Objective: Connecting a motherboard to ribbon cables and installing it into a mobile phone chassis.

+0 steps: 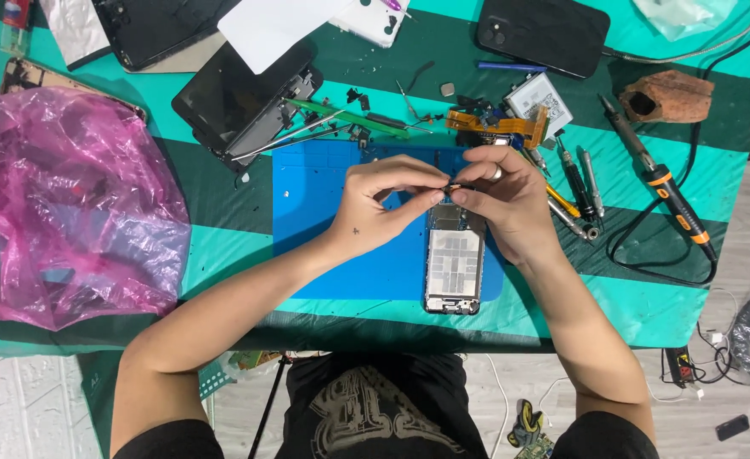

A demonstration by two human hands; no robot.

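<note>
An opened phone body (454,268) lies lengthwise on a blue work mat (324,212), its inner plate and boards showing. Above its top end, my left hand (383,204) and my right hand (502,200) meet fingertip to fingertip. Together they pinch a small dark part (457,186) between thumbs and forefingers. A ring sits on one finger of my right hand. The upper end of the phone body is hidden under my fingers.
A pink plastic bag (65,204) fills the left. Behind the mat lie tweezers (290,140), a detached screen (230,102), an orange flex cable (498,123), a small battery (540,98) and a black phone (545,34). Screwdrivers (574,183) and a soldering iron (659,183) lie right.
</note>
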